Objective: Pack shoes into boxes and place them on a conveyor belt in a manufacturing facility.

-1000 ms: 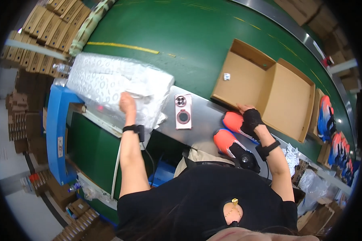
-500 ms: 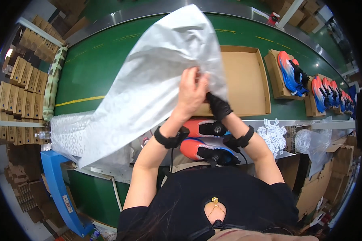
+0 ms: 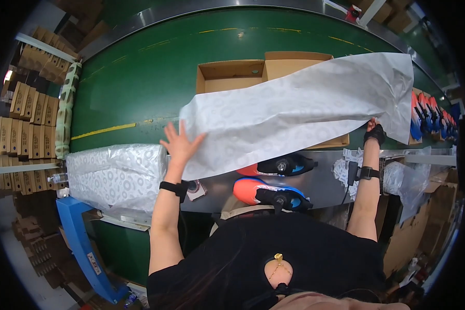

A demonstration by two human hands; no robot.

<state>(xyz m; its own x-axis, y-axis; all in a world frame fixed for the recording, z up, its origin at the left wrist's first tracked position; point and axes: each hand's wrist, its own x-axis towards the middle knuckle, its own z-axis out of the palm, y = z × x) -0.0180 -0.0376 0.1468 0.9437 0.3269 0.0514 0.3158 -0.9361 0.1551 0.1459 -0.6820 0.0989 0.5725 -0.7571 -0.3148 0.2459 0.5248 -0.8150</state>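
A large sheet of pale grey patterned tissue paper [image 3: 294, 103] stretches across the front of an open cardboard shoe box [image 3: 227, 70] and hides much of it. At the sheet's left end, my left hand [image 3: 181, 146] is open with fingers spread, by the paper's edge. My right hand [image 3: 374, 133], in a black fingerless glove, pinches the sheet's lower edge near its right end. A pair of orange, black and blue sneakers lies on the metal ledge in front of me: the farther shoe [image 3: 281, 165] is partly under the paper, while the nearer shoe [image 3: 271, 194] shows fully.
A plastic-wrapped stack of patterned paper [image 3: 116, 173] sits on the left. Small white packets [image 3: 346, 168] are heaped beside my right forearm. More sneakers [image 3: 431, 116] stand along the green conveyor [image 3: 144, 88] at right. Shelved shoe boxes [image 3: 28, 129] and a blue post [image 3: 82, 243] are at left.
The paper has swung right, off the wrapped stack, and spread out over the box. My hands have parted: the left moved left and let go, the right went far right with the paper's edge.
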